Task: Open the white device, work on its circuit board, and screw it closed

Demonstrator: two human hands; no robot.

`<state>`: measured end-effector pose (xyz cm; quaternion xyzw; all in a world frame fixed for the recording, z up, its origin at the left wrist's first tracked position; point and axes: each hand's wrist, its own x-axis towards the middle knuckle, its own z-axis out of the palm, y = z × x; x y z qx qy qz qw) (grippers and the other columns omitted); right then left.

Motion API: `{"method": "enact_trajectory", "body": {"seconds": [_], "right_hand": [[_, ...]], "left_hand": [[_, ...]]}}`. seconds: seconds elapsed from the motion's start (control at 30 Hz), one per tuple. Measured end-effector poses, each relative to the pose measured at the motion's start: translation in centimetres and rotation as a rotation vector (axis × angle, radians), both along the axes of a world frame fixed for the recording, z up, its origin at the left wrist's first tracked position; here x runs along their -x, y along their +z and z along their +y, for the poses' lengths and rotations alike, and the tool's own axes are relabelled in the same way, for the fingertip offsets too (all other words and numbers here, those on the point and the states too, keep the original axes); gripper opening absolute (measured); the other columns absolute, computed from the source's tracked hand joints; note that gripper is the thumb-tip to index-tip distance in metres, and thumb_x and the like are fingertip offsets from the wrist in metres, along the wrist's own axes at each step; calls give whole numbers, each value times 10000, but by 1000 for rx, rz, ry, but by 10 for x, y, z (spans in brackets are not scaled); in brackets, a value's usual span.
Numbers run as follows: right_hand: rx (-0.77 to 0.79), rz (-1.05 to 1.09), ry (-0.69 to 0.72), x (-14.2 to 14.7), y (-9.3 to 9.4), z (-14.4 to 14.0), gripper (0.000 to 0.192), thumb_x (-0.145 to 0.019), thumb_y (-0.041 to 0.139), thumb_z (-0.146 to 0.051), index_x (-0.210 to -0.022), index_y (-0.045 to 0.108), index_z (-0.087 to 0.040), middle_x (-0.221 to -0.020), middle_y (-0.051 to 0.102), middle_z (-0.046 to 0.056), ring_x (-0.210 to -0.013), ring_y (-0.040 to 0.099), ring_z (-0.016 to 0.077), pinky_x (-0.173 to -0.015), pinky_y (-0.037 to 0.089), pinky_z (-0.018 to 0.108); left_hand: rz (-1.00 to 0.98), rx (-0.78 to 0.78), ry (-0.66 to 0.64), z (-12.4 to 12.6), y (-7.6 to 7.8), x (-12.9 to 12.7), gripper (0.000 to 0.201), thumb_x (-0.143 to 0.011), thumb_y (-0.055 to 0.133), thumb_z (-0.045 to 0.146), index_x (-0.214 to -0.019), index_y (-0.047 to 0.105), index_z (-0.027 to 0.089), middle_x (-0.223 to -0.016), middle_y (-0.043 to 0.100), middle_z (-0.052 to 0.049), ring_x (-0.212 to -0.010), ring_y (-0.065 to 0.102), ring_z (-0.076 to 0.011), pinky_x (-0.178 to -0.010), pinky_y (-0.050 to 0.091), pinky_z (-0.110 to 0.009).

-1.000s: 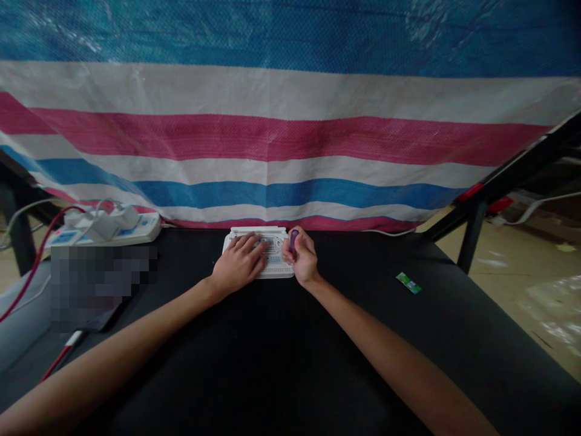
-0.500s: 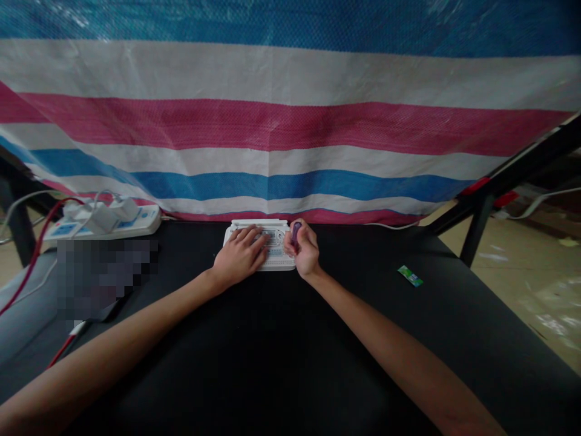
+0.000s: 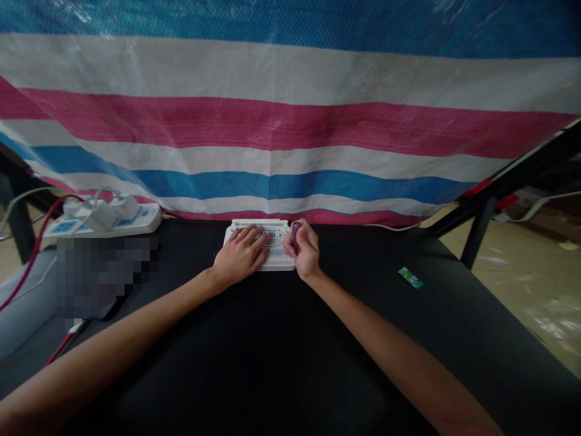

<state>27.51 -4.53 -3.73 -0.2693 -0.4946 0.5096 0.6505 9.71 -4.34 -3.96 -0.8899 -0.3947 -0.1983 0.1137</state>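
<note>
A white router-like box [image 3: 278,263] lies near the back edge of the black table, its printed label side up and a white bar along its far edge. Flat on its left part rests my left hand [image 3: 240,253], fingers spread. My right hand [image 3: 308,248] is closed around a purple-handled screwdriver [image 3: 295,235] at the box's right edge. The handle's end shows above the fist; its shaft and tip are hidden by my fingers.
A white power strip [image 3: 147,219] with plugged-in adapters stands at the back left, beside a pixelated dark object [image 3: 104,278] and a red cable [image 3: 39,248]. A small green packet [image 3: 411,278] lies to the right. A striped tarp [image 3: 281,124] hangs behind the table [image 3: 272,363].
My view has shifted very slightly. Both hands and the box keep the same places, and no other movement shows.
</note>
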Motion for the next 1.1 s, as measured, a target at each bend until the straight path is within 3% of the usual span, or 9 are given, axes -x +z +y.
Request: {"method": "enact_trajectory", "body": {"seconds": [0.2,0.53,0.73,0.87,1.0,1.1], "right_hand": [[17,10,-107,5,0,-2,530,-887,465,-702,-691,481,-209,-441,369,-74,-356,267,72,-371,180,224],[25,50,-140,9,4,-4,533,-908,483,-649,-628,512,-196,-494,460,-23,-425,429,104,-449,315,258],[104,112,-142,12,6,-7,458,-875,530,-649,-735,509,-213,-488,342,-81,-378,233,67,-382,174,220],[61,65,-104,11,6,-9,423,-860,538,-664,-871,506,-242,-536,338,-89,-414,211,77,-395,169,213],[-10,-7,-108,8,5,-11,360,-880,578,-583,-835,492,-237,-546,337,-82,-439,267,86,-425,220,226],[-70,-63,-152,7,8,-12,345,-910,551,-542,-784,519,-222,-556,415,-49,-480,387,108,-482,317,255]], "left_hand": [[-4,-7,5,0,-2,0,401,-1012,393,356,-1290,602,158,-1344,594,-158,-1261,539,-312,-1045,433,-490],[12,-2,9,-1,0,0,397,-1012,399,355,-1287,604,156,-1347,592,-158,-1265,535,-310,-1048,434,-482],[28,-4,8,0,-1,0,406,-1012,400,359,-1303,595,152,-1355,590,-154,-1266,534,-312,-1047,435,-480],[3,7,-1,0,0,0,395,-1005,416,348,-1293,602,153,-1349,593,-163,-1265,537,-315,-1042,437,-490],[-4,12,2,-1,0,0,398,-1005,415,350,-1295,603,153,-1352,592,-163,-1272,534,-318,-1046,435,-491],[-7,14,-1,-1,-1,0,401,-1007,408,355,-1297,603,157,-1354,591,-161,-1274,531,-317,-1046,434,-491]]}}
